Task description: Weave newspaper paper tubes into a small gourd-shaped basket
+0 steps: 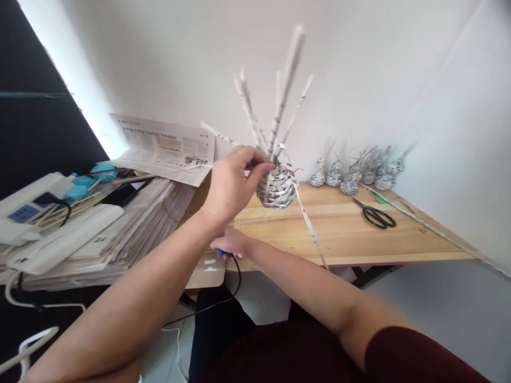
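Observation:
My left hand [231, 181] pinches the top of a small woven newspaper gourd [278, 189] and keeps it above the table. Several rolled paper strips [279, 114] stick up from its neck, and one long strip [307, 218] hangs down on the right. Lower down, behind my left forearm, my right hand [232, 242] is closed around a blue tool with a black cord [222, 252]. Most of that tool is hidden by the hand, so its kind cannot be made out.
Several finished woven gourds [355, 173] stand against the wall on the wooden table [319, 234]. Black-handled scissors [377, 215] lie in front of them. To the left are stacked newspapers [155, 218], a white power strip [72, 236] and a propped newspaper sheet [167, 146]. A black cord [207, 307] crosses my lap.

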